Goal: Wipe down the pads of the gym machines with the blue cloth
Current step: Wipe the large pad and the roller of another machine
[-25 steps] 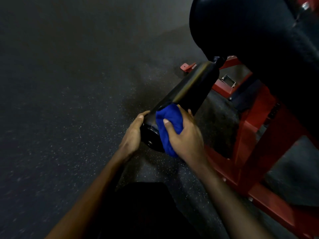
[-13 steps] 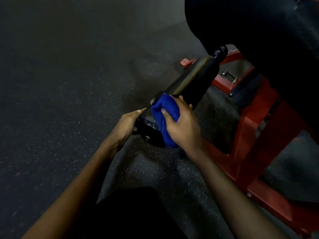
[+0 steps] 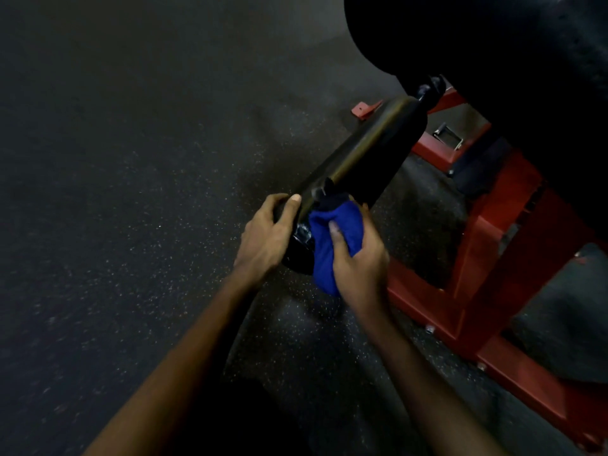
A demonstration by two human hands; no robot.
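Wiping the near end of the roller pad [image 3: 365, 159]. Right hand [image 3: 358, 261] grips the bunched cloth [image 3: 332, 232] against it; left hand [image 3: 266, 235] curls around the end cap, steadying. Next, probably: stroke up the pad.

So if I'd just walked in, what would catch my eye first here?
Probably the blue cloth, the brightest thing in a dim scene, bunched in the right hand against the near end of a black roller pad. The left hand grips that same end from the other side. To the right, the machine's red frame stands out against the dark speckled floor.
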